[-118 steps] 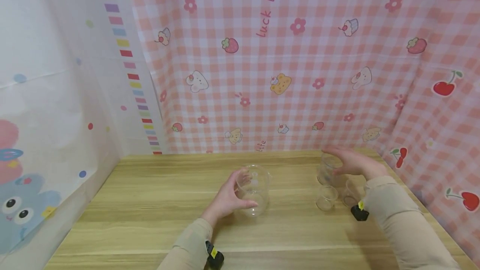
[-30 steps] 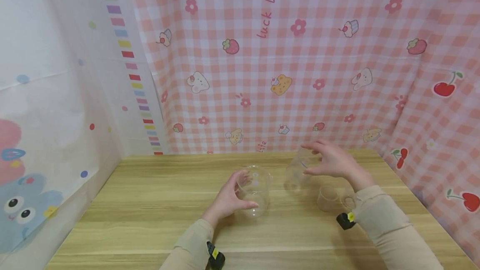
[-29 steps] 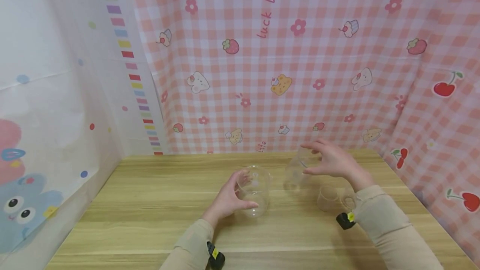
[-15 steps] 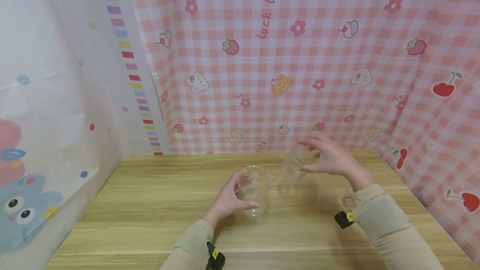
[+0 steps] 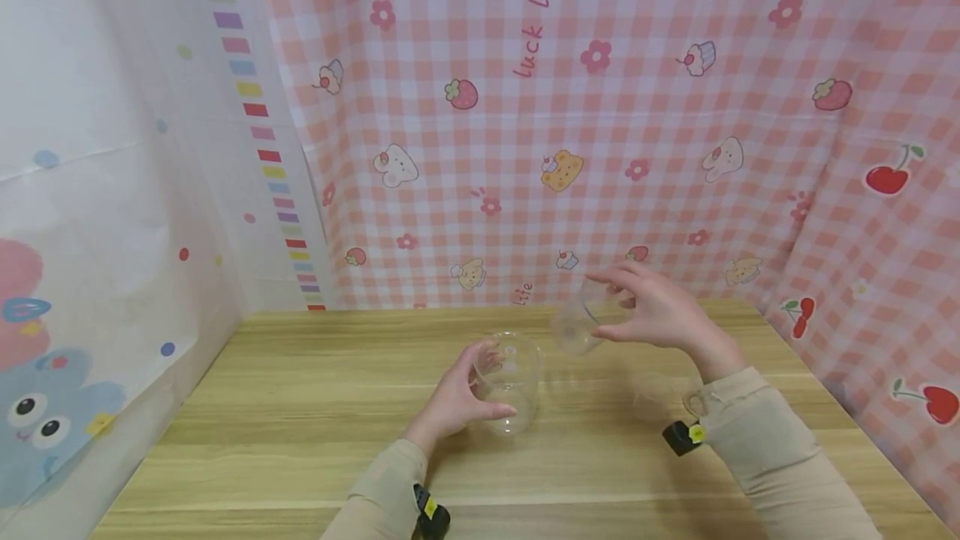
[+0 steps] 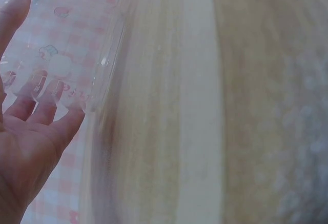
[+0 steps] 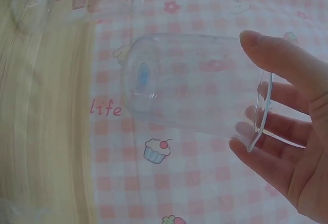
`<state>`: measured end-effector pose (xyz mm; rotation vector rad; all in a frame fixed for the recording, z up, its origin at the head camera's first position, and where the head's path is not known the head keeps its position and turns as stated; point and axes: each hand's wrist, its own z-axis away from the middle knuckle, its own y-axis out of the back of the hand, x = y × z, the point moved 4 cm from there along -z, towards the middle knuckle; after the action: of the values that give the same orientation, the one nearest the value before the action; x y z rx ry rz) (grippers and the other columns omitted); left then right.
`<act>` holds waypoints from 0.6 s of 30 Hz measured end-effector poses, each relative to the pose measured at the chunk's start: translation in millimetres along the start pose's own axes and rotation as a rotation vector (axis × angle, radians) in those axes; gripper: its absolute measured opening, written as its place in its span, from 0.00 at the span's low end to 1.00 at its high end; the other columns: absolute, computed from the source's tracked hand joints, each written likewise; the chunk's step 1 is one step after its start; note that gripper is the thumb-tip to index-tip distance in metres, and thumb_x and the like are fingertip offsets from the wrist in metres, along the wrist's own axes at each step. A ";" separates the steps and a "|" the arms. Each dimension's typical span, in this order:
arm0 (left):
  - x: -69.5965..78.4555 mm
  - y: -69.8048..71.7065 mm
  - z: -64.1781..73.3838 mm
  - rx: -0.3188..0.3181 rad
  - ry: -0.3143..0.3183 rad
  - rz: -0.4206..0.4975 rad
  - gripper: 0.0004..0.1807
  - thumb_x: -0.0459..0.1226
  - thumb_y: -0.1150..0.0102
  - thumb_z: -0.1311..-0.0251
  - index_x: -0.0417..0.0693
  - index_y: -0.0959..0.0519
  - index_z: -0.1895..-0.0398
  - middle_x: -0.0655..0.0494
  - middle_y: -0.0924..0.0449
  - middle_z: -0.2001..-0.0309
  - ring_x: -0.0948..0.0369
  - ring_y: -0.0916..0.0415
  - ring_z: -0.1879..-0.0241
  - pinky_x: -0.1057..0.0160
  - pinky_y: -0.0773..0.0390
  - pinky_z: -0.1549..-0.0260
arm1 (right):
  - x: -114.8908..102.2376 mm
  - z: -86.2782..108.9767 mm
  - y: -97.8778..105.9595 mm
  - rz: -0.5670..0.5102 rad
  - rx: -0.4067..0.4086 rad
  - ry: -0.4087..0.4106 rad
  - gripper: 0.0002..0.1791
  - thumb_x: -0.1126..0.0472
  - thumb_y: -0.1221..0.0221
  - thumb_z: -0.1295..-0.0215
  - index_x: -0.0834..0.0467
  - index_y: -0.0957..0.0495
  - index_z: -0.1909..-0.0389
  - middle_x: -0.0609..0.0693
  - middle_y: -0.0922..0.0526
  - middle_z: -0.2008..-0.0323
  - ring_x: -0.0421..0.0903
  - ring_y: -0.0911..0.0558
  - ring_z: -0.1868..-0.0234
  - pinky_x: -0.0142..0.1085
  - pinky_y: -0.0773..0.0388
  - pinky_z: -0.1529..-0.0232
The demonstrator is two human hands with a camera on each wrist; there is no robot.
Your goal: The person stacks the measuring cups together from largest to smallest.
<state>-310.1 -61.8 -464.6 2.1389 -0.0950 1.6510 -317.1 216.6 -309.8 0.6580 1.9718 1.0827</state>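
Note:
My left hand (image 5: pixel 453 402) grips a large clear beaker (image 5: pixel 521 386) upright at the middle of the table, thumb on the near side and fingers behind. White markings show on its wall. My right hand (image 5: pixel 663 315) holds a second clear beaker (image 5: pixel 573 330) by its rim end, raised and tilted, with its base toward the first beaker. In the right wrist view, thumb and fingers pinch the lipped rim of this beaker (image 7: pixel 189 85), and a blue mark shows near its base. The left wrist view has the first beaker (image 6: pixel 77 44) against the left fingers.
Below the right hand stands a small clear cup (image 5: pixel 651 398), faint against the wood. A ring-shaped clear piece (image 5: pixel 693 403) beside it is partly hidden by the right sleeve. The wooden table (image 5: pixel 300 423) ends at a checked pink cloth (image 5: pixel 420 190) behind.
My right hand has lifted the second beaker from the table's right side, carried it left and up, and tilted it. The left hand and its beaker have stayed in place.

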 end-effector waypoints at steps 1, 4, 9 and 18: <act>0.1 0.0 0.1 0.000 0.000 -0.001 0.54 0.35 0.19 0.59 0.55 0.40 0.27 0.50 0.30 0.33 0.51 0.35 0.33 0.48 0.33 0.36 | -1.1 -0.2 0.5 0.000 0.003 0.003 0.41 0.51 0.24 0.51 0.51 0.27 0.34 0.56 0.25 0.44 0.55 0.16 0.57 0.51 0.17 0.59; 0.4 0.1 0.2 0.000 0.000 -0.003 0.54 0.35 0.19 0.59 0.55 0.40 0.27 0.50 0.30 0.33 0.51 0.35 0.33 0.48 0.33 0.36 | -4.5 -1.2 2.0 -0.006 0.010 0.015 0.41 0.52 0.24 0.51 0.52 0.27 0.34 0.56 0.25 0.45 0.56 0.16 0.57 0.52 0.17 0.59; 0.0 0.4 0.2 -0.002 -0.001 -0.006 0.54 0.35 0.19 0.59 0.54 0.40 0.27 0.50 0.30 0.33 0.51 0.35 0.33 0.48 0.33 0.36 | -13.0 -3.8 4.0 -0.006 0.012 0.019 0.41 0.50 0.24 0.50 0.51 0.27 0.34 0.56 0.26 0.44 0.57 0.16 0.55 0.53 0.17 0.59; -0.2 1.1 -0.2 -0.004 -0.011 -0.007 0.54 0.35 0.19 0.59 0.54 0.40 0.27 0.49 0.30 0.33 0.50 0.35 0.33 0.47 0.32 0.37 | -34.9 -10.1 6.4 -0.047 -0.002 0.051 0.41 0.53 0.23 0.51 0.51 0.27 0.34 0.56 0.27 0.40 0.55 0.17 0.51 0.49 0.17 0.55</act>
<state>-310.6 -62.8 -464.5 2.1431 -0.0945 1.6334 -305.2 189.7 -287.6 0.5848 2.0196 1.0826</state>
